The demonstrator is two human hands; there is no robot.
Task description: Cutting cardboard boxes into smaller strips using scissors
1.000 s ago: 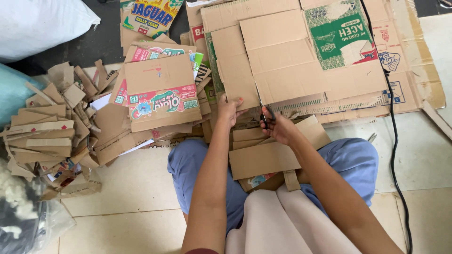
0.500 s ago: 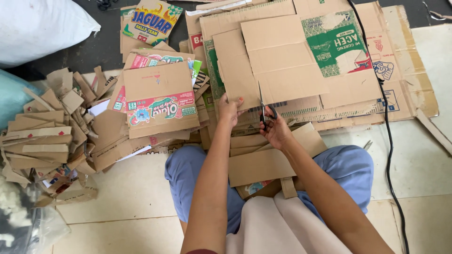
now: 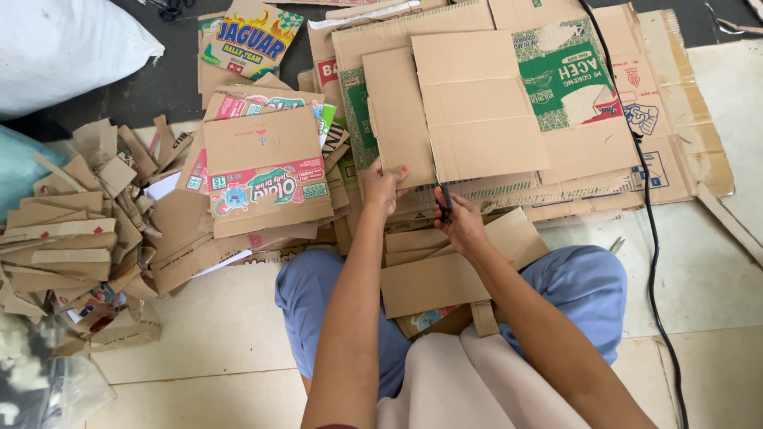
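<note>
Left hand (image 3: pixel 385 187) pinched brown cardboard sheet (image 3: pixel 453 111) edge; right hand (image 3: pixel 456 222) closed around scissors (image 3: pixel 443 199). Risked nicking close left fingers, or crooked cut if sheet slid.

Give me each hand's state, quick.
Left hand: shut on the cardboard sheet, gripping its lower edge.
Right hand: shut on scissors.

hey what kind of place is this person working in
Probably an informal home or small workshop where cardboard gets cut up. The person sits on a tiled floor amid flattened cartons and a heap of cut scraps; the left hand steadies a sheet, the right hand holds scissors.
</note>
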